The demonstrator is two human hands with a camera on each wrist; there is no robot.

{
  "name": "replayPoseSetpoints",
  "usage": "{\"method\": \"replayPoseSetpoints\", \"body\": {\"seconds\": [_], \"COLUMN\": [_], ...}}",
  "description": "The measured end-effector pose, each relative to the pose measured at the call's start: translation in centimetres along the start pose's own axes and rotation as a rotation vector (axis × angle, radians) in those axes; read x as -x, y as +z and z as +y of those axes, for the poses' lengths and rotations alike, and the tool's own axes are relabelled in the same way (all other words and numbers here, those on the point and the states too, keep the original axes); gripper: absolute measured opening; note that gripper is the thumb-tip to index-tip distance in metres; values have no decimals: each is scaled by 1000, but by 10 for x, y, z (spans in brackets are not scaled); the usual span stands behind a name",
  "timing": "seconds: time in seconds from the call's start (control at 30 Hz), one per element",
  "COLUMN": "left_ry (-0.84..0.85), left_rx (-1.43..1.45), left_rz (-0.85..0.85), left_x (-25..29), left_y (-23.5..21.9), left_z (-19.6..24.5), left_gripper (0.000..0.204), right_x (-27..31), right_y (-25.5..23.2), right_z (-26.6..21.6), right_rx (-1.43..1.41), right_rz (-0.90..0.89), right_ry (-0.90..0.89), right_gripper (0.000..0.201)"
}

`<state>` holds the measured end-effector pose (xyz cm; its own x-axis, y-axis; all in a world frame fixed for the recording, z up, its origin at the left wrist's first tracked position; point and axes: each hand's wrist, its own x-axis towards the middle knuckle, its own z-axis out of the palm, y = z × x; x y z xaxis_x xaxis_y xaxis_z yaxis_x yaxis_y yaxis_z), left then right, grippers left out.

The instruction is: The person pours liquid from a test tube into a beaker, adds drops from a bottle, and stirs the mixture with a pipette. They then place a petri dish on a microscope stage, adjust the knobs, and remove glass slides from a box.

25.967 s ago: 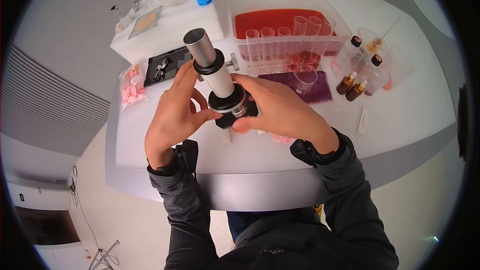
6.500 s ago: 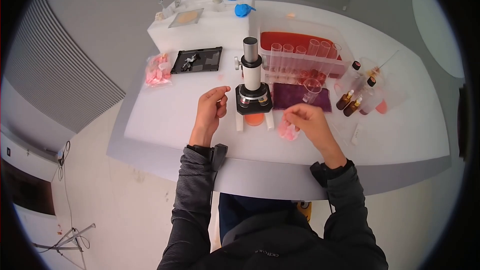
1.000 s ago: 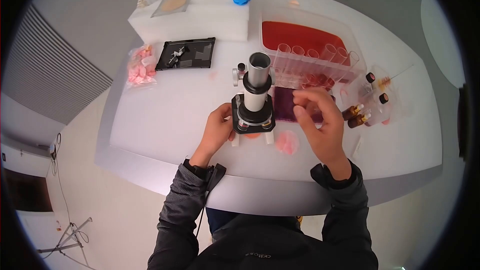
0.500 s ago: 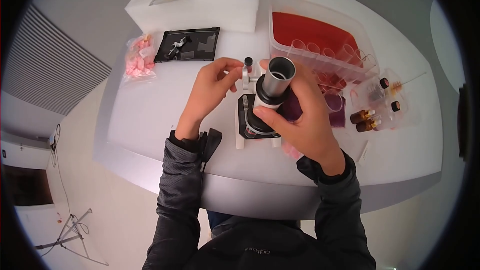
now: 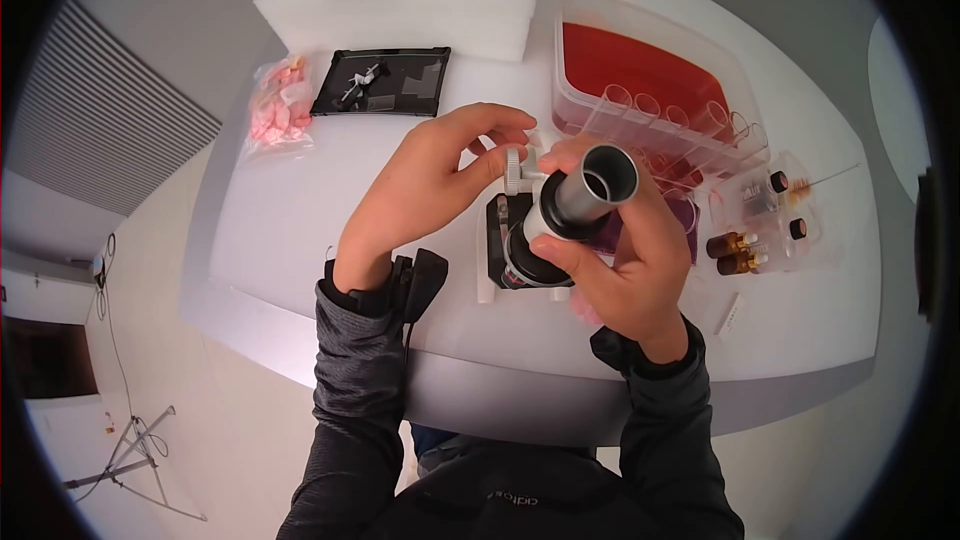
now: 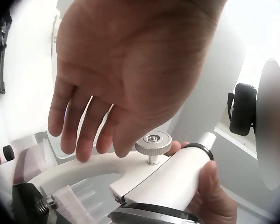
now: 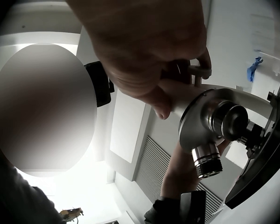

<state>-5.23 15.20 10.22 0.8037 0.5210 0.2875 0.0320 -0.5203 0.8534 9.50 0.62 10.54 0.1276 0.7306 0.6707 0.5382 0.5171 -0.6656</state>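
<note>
A white and black microscope (image 5: 495, 245) stands on the table near the front, its silver eyepiece tube (image 5: 592, 192) pointing up toward the head camera. My right hand (image 5: 640, 265) grips the tube, thumb on the near side and fingers around the far side. Beside the ridged focus knob (image 6: 153, 143) is my left hand (image 5: 425, 180), its fingers fairly straight and its thumb tip right at the knob's rim. The right wrist view shows the objective lenses (image 7: 207, 161) below the tube. A pink tuft (image 5: 584, 308) is partly hidden behind the right hand.
A clear tub (image 5: 735, 45) of red liquid stands behind, with several test tubes (image 5: 647, 110) before it. Brown dropper bottles (image 5: 735, 245) and black-capped bottles stand right. Back left are a black tray (image 5: 415, 80), a bag of pink pieces (image 5: 282, 112) and a white foam block (image 5: 470, 10).
Both hands held the microscope early on; later it stood on the table with both hands off it. Within the last second, the right hand took the tube and the left rose to the knob.
</note>
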Motion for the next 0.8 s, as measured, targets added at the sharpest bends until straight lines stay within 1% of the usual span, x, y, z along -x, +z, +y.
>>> {"method": "replayPoseSetpoints", "body": {"seconds": [0.07, 0.17, 0.27, 0.37, 0.47, 0.63, 0.8], "left_ry": [8, 54, 86, 95, 84, 64, 157], "left_rx": [6, 3, -5, -18, 15, 73, 71], "left_rz": [-2, -8, -12, -18, -18, -57, -133], "left_x": [2, 5, 8, 11, 16, 23, 27], "left_y": [-1, -3, -5, -8, -10, -12, -13], "left_z": [2, 5, 11, 19, 30, 43, 48], "left_gripper": [32, 29, 26, 24, 22, 20, 22], "right_x": [-3, 1, 4, 5, 9, 17, 22], "right_y": [-2, -6, -7, -5, -5, -4, -2], "right_z": [-5, -4, -11, -20, -24, -30, -34], "right_rx": [32, 83, 138, 122, 142, 170, 222], "right_rz": [-22, -59, -70, -44, -53, -30, -12], "right_ry": [-51, -164, -169, -120, -126, -157, -193], "right_gripper": [43, 48, 49, 32, 25, 19, 17]}}
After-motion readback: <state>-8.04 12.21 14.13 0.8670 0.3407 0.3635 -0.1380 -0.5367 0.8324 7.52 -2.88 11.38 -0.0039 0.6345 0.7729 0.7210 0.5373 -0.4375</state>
